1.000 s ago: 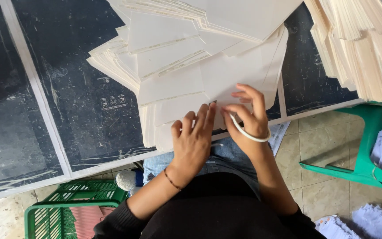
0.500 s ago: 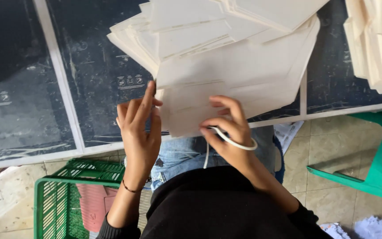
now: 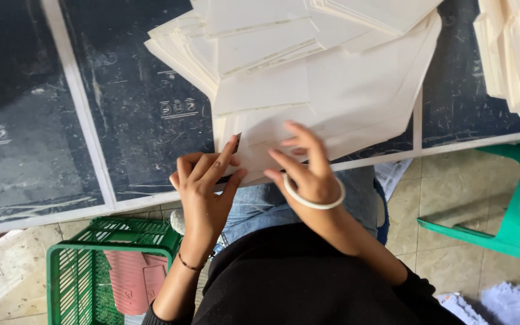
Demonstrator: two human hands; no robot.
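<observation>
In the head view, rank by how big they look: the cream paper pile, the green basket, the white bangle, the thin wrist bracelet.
1. Cream paper pile, by far the largest.
2. Green basket, partly cut off by the frame and nearer the camera, so its size is unsure.
3. White bangle on the right hand.
4. Thin wrist bracelet on the left arm.

Paper stack (image 3: 308,72) runs off the top edge; second pile (image 3: 516,54) is cut by the right edge. Right hand (image 3: 305,168) is motion-blurred, and its fingertips cover part of the sheet underneath. Green crate (image 3: 85,271) and green chair (image 3: 513,222) are only partly in frame; pink items (image 3: 130,280) in the crate are too small to identify.
</observation>
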